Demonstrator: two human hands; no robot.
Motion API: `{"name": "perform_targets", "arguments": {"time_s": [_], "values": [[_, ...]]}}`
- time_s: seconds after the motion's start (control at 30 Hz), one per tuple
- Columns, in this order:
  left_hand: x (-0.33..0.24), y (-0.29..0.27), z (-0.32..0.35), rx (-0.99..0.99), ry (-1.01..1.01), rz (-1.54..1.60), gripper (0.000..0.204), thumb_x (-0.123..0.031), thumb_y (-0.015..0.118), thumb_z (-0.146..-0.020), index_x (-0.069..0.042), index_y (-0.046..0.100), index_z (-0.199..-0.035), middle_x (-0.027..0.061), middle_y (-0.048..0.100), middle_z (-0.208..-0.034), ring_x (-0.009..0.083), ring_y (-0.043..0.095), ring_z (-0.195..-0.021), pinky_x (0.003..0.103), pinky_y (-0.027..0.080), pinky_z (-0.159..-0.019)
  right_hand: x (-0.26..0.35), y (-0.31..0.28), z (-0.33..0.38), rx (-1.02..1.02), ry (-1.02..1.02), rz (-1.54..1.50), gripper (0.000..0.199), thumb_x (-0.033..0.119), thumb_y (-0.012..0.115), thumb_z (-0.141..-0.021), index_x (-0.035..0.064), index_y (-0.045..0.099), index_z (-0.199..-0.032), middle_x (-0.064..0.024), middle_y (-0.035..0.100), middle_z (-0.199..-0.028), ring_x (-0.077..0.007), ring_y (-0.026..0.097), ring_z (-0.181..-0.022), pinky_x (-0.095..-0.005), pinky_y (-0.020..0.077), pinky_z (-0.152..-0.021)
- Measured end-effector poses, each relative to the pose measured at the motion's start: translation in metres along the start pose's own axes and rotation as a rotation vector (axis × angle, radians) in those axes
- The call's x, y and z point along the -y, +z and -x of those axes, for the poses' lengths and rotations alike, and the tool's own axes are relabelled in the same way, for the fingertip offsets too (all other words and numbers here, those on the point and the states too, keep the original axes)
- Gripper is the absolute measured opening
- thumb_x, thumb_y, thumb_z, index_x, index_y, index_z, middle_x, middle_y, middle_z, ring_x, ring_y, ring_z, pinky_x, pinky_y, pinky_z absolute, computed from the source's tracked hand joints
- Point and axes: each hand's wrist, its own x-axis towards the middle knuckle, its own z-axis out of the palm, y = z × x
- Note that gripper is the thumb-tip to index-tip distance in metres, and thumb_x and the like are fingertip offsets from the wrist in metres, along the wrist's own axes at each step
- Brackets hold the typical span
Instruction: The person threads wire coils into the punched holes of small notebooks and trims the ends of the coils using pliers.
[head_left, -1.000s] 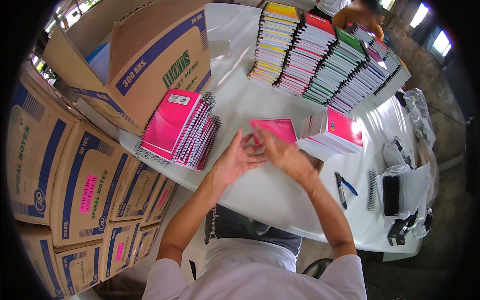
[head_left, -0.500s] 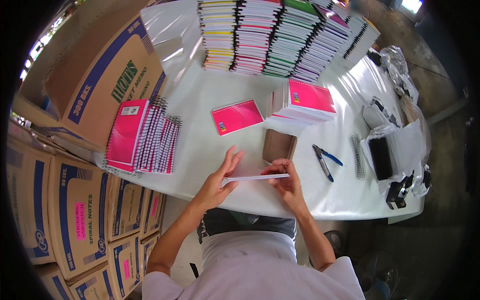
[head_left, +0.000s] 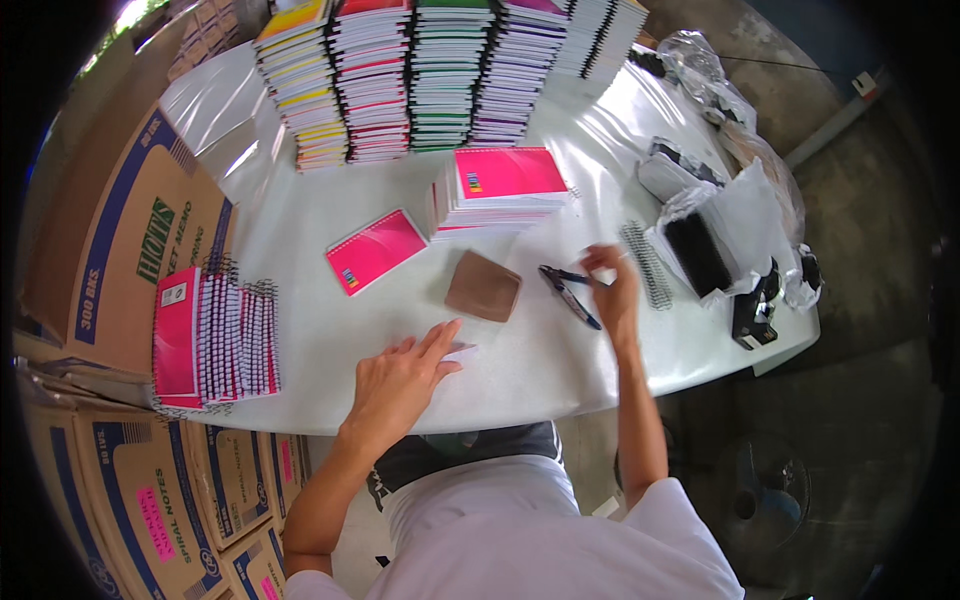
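Note:
My left hand (head_left: 400, 385) is closed on a small notepad (head_left: 460, 351) near the table's front edge, and most of the pad is hidden behind the fingers. My right hand (head_left: 613, 285) reaches over the end of a pair of dark blue pliers (head_left: 572, 295), its fingers loosely bent and apart. Whether it touches the handle I cannot tell. Just right of that hand lie loose spiral binding coils (head_left: 646, 265). A flat brown block (head_left: 483, 287) sits between my hands. Beyond it are a single pink notebook (head_left: 377, 251) and a stack of pink-covered pads (head_left: 510, 175).
Tall stacks of bound notebooks (head_left: 370, 85) stand at the back. Coil-bound pink notebooks (head_left: 215, 340) lean by an open carton (head_left: 150, 220) on the left. Plastic-wrapped bundles of black coils (head_left: 700, 255) lie on the right. More cartons (head_left: 150, 490) are piled beside the table.
My right hand has let go of the notepad and moved right to the pliers. The left hand keeps the pad, now lower over the table. The view has shifted.

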Motion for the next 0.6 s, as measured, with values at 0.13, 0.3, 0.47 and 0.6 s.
{"name": "perform_targets", "arguments": {"time_s": [0.13, 0.3, 0.47, 0.6], "values": [[-0.012, -0.026, -0.009, 0.294, -0.098, 0.065, 0.054, -0.034, 0.063, -0.093, -0.02, 0.049, -0.143, 0.0108, 0.067, -0.123, 0.033, 0.069, -0.101, 0.042, 0.057, -0.073, -0.084, -0.059, -0.033, -0.15, -0.04, 0.954, 0.025, 0.02, 0.077, -0.08, 0.003, 0.065, -0.094, -0.0134, 0.062, -0.103, -0.0314, 0.058, -0.099, -0.0453, 0.0405, -0.08], [0.0, -0.005, 0.001, 0.008, 0.007, 0.047, 0.055, -0.036, 0.064, -0.092, -0.019, 0.049, -0.143, 0.01, 0.068, -0.122, 0.0337, 0.068, -0.105, 0.042, 0.057, -0.073, -0.09, -0.063, -0.043, -0.067, -0.089, 0.98, 0.012, 0.013, 0.064, -0.089, 0.0029, 0.063, -0.094, -0.0158, 0.062, -0.092, -0.0329, 0.061, -0.09, -0.0449, 0.0451, -0.074], [0.003, 0.002, 0.003, -0.082, 0.075, 0.006, 0.056, -0.037, 0.063, -0.092, -0.019, 0.049, -0.143, 0.0054, 0.065, -0.128, 0.0355, 0.065, -0.111, 0.046, 0.055, -0.087, -0.044, -0.061, -0.049, -0.072, -0.294, 0.898, 0.013, 0.01, 0.067, -0.085, 0.0058, 0.07, -0.097, -0.0144, 0.065, -0.087, -0.0321, 0.065, -0.085, -0.0424, 0.0492, -0.077], [0.002, 0.001, 0.001, -0.076, 0.107, -0.145, 0.055, -0.036, 0.063, -0.092, -0.021, 0.049, -0.143, 0.0032, 0.063, -0.133, 0.0358, 0.061, -0.118, 0.053, 0.045, -0.102, -0.053, -0.069, -0.052, -0.009, -0.243, 0.9, 0.008, 0.009, 0.068, -0.083, 0.0061, 0.072, -0.09, -0.0105, 0.067, -0.088, -0.0289, 0.065, -0.085, -0.041, 0.0457, -0.08]]}}
